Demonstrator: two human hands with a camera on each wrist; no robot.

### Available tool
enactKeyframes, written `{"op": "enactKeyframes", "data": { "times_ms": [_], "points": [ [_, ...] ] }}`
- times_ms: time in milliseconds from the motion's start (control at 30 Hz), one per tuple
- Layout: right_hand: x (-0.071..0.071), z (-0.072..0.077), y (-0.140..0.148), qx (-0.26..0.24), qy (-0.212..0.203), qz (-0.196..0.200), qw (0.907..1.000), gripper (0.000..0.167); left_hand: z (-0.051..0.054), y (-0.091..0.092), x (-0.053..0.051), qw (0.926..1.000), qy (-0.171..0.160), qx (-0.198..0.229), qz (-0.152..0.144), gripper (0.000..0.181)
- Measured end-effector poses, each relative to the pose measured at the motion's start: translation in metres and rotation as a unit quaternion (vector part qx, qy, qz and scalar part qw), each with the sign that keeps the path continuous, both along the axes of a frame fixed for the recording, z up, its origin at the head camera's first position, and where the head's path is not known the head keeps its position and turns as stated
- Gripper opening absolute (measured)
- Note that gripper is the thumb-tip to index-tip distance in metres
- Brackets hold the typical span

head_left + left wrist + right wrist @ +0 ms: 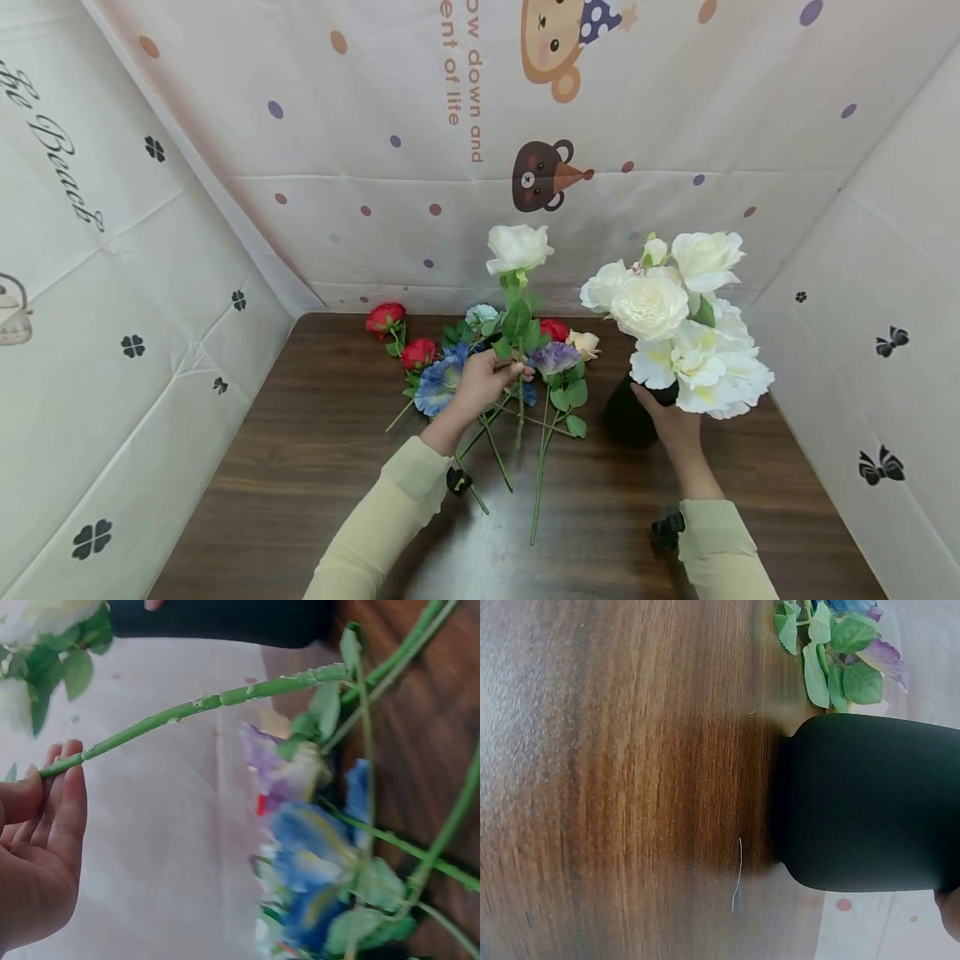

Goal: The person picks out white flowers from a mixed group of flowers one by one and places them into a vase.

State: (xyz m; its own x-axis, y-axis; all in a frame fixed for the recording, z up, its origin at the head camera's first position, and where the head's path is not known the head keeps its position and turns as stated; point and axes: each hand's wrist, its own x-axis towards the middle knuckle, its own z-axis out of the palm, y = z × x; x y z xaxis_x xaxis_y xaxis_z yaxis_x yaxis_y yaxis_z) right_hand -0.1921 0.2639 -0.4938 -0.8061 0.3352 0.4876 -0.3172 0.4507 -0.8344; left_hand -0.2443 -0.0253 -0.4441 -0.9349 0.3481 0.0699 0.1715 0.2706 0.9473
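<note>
My left hand (483,385) pinches the green stem (187,712) of a white rose (519,248) between thumb and fingers. The rose stands upright above the other flowers, its bare lower stem hanging below the hand. On the right, a black vase (626,414) stands on the table, filled with white flowers (648,304). My right hand (675,423) grips the vase near its rim; in the right wrist view only a fingertip (950,911) shows at its side. Blooms hide part of the vase's mouth.
Loose artificial flowers lie in a crossed pile on the wooden table (300,467): red roses (386,318), a blue flower (441,383), a purple flower (557,357) and a cream rose (583,343). Their stems point toward the front. Printed cloth (375,167) encloses the back and sides.
</note>
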Motion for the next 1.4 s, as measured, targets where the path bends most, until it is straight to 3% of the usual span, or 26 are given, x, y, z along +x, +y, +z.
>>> {"op": "enactKeyframes", "data": {
  "times_ms": [167,333,467,567,700,833,967,1100,1167,1300,1400],
  "points": [
    [0.0,0.001,0.001,0.002,0.005,0.0,1.0,0.084,0.021,0.013,0.008,0.9981,0.061,-0.003,0.005,0.021],
    [-0.001,0.001,0.002,0.008,0.019,0.002,0.9998,0.084,0.037,0.032,0.012,0.9905,0.136,-0.019,0.002,0.019],
    [-0.001,0.001,0.001,0.011,0.032,0.008,0.9994,0.084,0.048,0.048,0.016,0.988,0.153,0.01,-0.016,0.02],
    [-0.002,0.0,0.001,0.025,0.049,0.012,0.9984,0.085,0.054,0.06,0.019,0.9787,0.199,0.04,-0.032,0.018],
    [-0.003,0.001,0.0,0.033,0.061,0.01,0.9975,0.085,0.062,0.076,0.022,0.9565,0.273,0.091,-0.046,0.014],
    [-0.004,0.001,-0.001,0.029,0.06,0.002,0.9978,0.087,0.069,0.09,0.026,0.9477,0.264,0.167,-0.066,0.014],
    [-0.004,0.0,-0.002,0.032,0.061,0.007,0.9976,0.09,0.073,0.1,0.03,0.947,0.252,0.185,-0.073,0.017],
    [-0.005,-0.002,-0.001,0.033,0.067,0.019,0.997,0.089,0.075,0.108,0.035,0.9525,0.263,0.142,-0.056,0.02],
    [-0.006,-0.003,0.0,0.031,0.076,0.024,0.9964,0.088,0.074,0.113,0.036,0.9542,0.253,0.149,-0.056,0.021],
    [-0.011,-0.011,0.005,0.011,0.075,0.03,0.9967,0.088,0.064,0.124,0.036,0.9453,0.287,0.145,-0.055,0.014],
    [-0.017,-0.023,0.012,0.005,0.048,0.017,0.9987,0.09,0.055,0.129,0.035,0.9375,0.318,0.127,-0.061,0.013]
  ]
}}
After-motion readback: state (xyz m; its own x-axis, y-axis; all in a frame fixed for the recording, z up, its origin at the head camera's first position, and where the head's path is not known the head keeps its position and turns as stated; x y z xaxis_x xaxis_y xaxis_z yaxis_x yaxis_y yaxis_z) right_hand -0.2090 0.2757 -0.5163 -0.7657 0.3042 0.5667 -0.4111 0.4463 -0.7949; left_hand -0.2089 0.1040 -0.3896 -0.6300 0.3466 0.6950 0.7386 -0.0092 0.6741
